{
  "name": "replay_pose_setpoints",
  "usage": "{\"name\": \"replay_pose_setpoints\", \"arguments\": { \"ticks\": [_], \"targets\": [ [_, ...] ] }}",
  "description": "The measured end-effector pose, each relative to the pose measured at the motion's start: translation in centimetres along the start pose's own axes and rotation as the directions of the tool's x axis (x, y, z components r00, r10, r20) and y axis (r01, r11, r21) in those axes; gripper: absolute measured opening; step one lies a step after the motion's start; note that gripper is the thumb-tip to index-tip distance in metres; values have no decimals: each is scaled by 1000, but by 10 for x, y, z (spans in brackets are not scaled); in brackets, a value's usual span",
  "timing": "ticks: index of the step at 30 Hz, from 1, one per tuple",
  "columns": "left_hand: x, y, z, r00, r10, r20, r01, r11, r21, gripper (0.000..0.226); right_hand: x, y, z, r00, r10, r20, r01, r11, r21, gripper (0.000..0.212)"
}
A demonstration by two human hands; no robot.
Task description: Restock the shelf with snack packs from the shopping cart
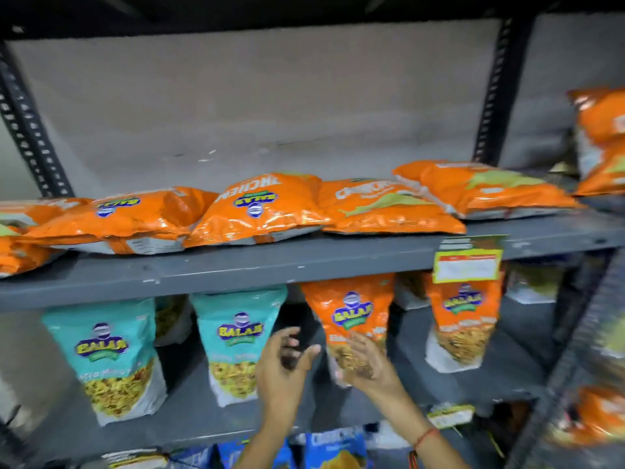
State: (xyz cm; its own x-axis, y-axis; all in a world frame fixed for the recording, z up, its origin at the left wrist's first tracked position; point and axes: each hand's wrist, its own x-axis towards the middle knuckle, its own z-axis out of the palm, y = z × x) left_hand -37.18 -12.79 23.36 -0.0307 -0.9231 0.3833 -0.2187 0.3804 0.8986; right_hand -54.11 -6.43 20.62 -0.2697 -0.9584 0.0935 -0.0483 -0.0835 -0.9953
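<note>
Right hand (363, 362) against the upright orange foil snack pack (351, 316) on the grey metal shelf (203, 270)'s lower tier, fingers spread; grip unclear through blur. Left hand (282, 362) beside it, fingers loosely curled, empty.

A grey metal shelf (236, 265) carries a row of orange snack packs (260, 211) lying flat, with a price tag (468, 265) hanging from its front edge at about three o'clock. On the shelf below, two teal packs (108, 353) stand upright at eight o'clock and an orange pack (465, 319) at four o'clock. Near six o'clock the right hand (367, 362) touches the lower part of a tilted orange pack (351, 309), while the left hand (280, 363) is spread just beside it, holding nothing.
</note>
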Motion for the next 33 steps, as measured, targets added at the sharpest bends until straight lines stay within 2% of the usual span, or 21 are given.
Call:
{"name": "replay_pose_setpoints", "arguments": {
  "ticks": [4, 7, 9, 12, 15, 17, 18, 20, 22, 24, 28, 33],
  "targets": [
    [-41, 27, 75, 960, -4, 279, 9, 1000, -18, 28, -31, -16, -89, 966, -66, -249, 53, 997, -58, 53],
    [-65, 19, 130, 898, -92, 430, 118, 992, -35, 39, -37, 0, -149, 883, -65, -464, 39, 997, -65, 50],
    [-69, 6, 168, 848, -169, 503, 200, 980, -8, 45, -31, 18, -186, 851, -32, -525, 2, 998, -59, 55],
    [-65, -18, 224, 786, -269, 557, 289, 956, 54, 60, -13, 50, -241, 888, 90, -451, -95, 995, 12, 76],
    [-60, -41, 272, 755, -281, 592, 245, 959, 143, 94, 9, 76, -284, 931, 249, -268, -244, 968, 51, 113],
    [-59, -47, 294, 728, -294, 620, 226, 956, 187, 95, 23, 91, -305, 938, 309, -160, -310, 951, 19, 126],
    [-60, -49, 302, 718, -300, 628, 227, 954, 196, 91, 29, 99, -311, 939, 318, -127, -322, 947, -6, 123],
    [-63, -49, 313, 738, -305, 602, 211, 952, 223, 85, 39, 110, -318, 948, 303, -99, -310, 949, -64, 101],
    [-61, -47, 325, 811, -306, 500, 190, 944, 269, 84, 49, 122, -325, 955, 291, -62, -296, 949, -105, 81],
    [-60, -46, 326, 851, -297, 433, 198, 945, 260, 75, 53, 123, -323, 951, 308, -31, -309, 943, -125, 72],
    [-59, -48, 325, 857, -273, 436, 192, 956, 221, 65, 56, 121, -320, 943, 330, -31, -331, 933, -140, 67],
    [-55, -47, 327, 832, -296, 470, 232, 954, 190, 79, 54, 116, -323, 955, 291, -56, -296, 944, -145, 75]
  ]
}}
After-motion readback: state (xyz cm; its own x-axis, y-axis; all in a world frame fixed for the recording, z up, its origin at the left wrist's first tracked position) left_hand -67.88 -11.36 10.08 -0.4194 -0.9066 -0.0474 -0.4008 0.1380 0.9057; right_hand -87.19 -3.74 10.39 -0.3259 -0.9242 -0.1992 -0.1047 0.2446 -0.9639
